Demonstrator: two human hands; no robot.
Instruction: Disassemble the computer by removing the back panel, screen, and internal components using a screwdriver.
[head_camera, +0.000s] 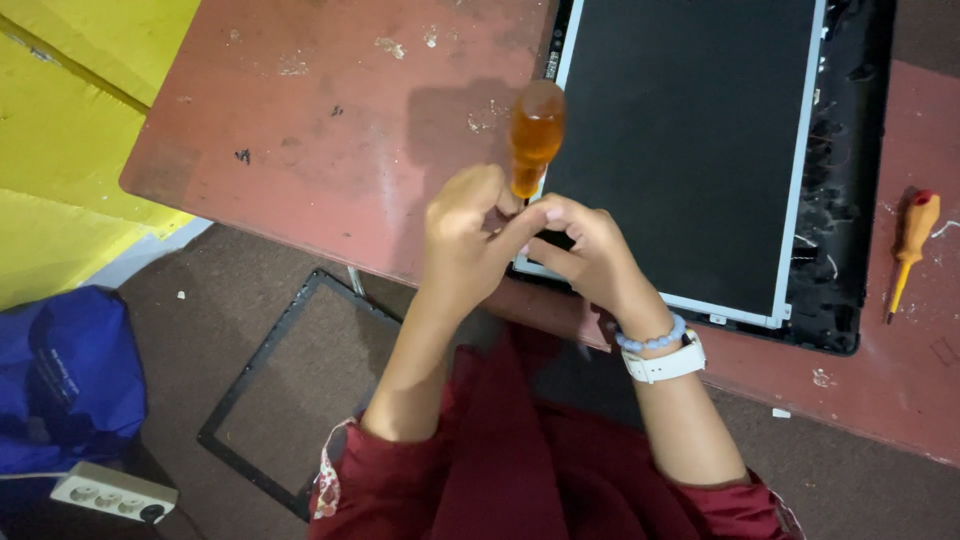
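Observation:
My left hand (465, 235) and my right hand (585, 250) meet above the near edge of a worn red table (330, 130). Between them stands a screwdriver with an orange translucent handle (536, 135), handle upward; both hands pinch its shaft just below the handle. The tip is hidden by my fingers. Right behind the hands lies a dark flat screen panel (680, 140) with a silver rim, resting in a black laptop lid shell (850, 180). My right wrist wears a white watch and a bead bracelet.
A second, smaller orange screwdriver (910, 245) lies on the table at the right. On the brown floor sit a black screen bezel frame (290, 390), a blue bag (65, 375) and a white power strip (110, 492). Yellow sheets (70, 120) lie at the left.

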